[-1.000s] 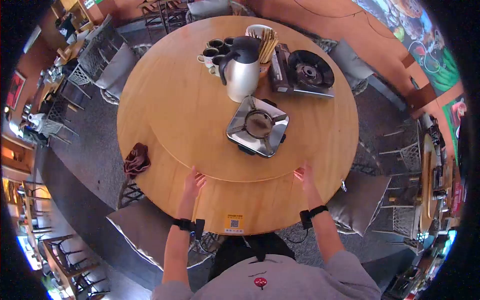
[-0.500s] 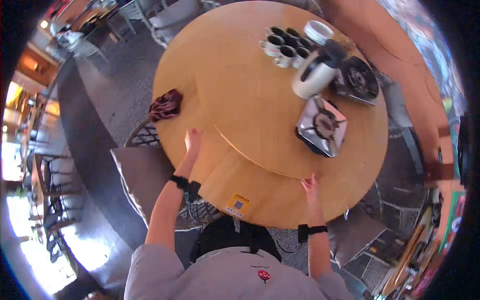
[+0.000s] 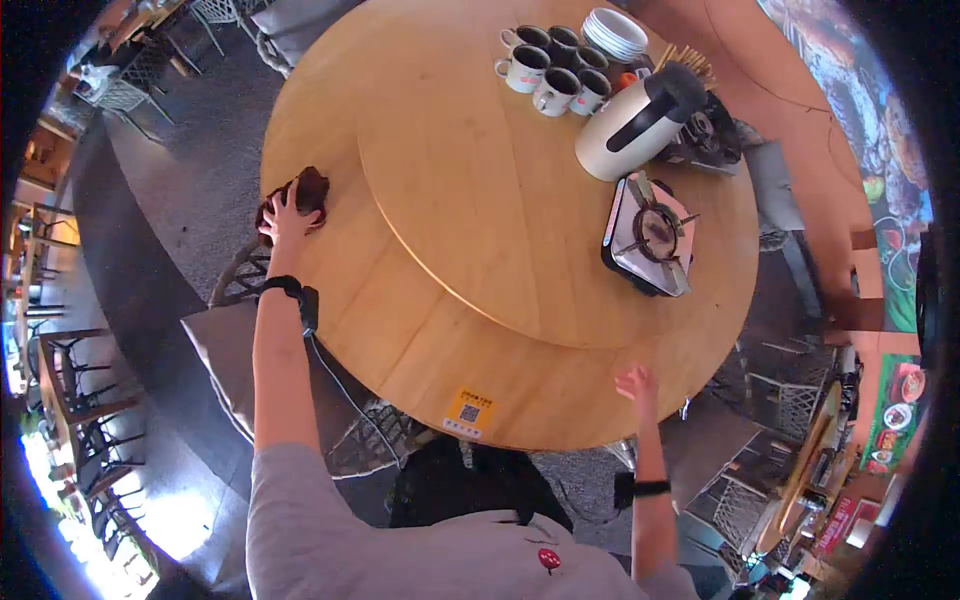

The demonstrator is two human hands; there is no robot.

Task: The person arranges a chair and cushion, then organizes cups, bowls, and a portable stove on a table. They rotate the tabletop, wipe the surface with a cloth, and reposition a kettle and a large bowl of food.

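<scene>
A dark maroon cloth (image 3: 312,186) lies bunched at the left edge of the round wooden table. My left hand (image 3: 287,216) is on top of it, fingers spread over the fabric and curled into it; part of the cloth is hidden beneath the palm. Over the front right of the table hovers my right hand (image 3: 637,382), its fingers loosely bent and apart, with nothing in them. The closest thing to it is the rim of the raised round turntable (image 3: 470,210). Both wrists wear black bands.
On the turntable's right stand a portable gas stove (image 3: 655,235), a steel thermos jug (image 3: 625,130) and a second dark stove (image 3: 708,140). Behind are several mugs (image 3: 555,90), stacked white plates (image 3: 614,36) and chopsticks (image 3: 688,62). A yellow QR sticker (image 3: 469,411) marks the front edge. Cushioned chairs surround the table.
My left hand has reached forward and left onto the cloth, which is now more bunched. My right hand has come off the turntable rim. The view has shifted rightward.
</scene>
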